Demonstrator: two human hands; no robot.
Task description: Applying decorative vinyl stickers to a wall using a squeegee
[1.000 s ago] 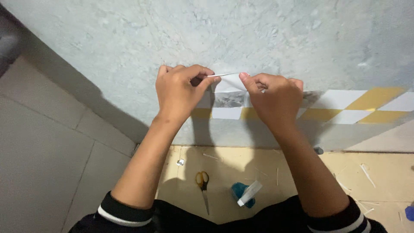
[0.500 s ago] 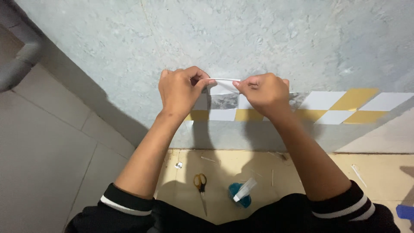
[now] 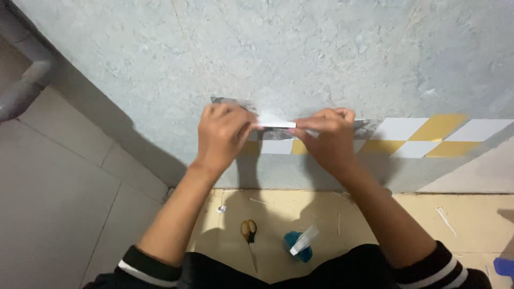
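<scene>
I saw my left hand (image 3: 224, 135) and right hand (image 3: 327, 140) both pinched shut on a white strip (image 3: 276, 124), held against the grey wall (image 3: 300, 53), beside the yellow-and-white band (image 3: 428, 136), possibly its backing, scissors (image 3: 249, 235) on the floor below.

A thin white-backed sticker strip (image 3: 276, 124) — stretched flat and level against the grey wall (image 3: 300, 48) — continues the white-and-yellow chequered border (image 3: 433, 136).

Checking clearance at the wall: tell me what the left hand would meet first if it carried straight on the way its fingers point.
The left hand points right along the white paper strip; it would likely first meet the right hand, pinching the strip's other end.
</scene>
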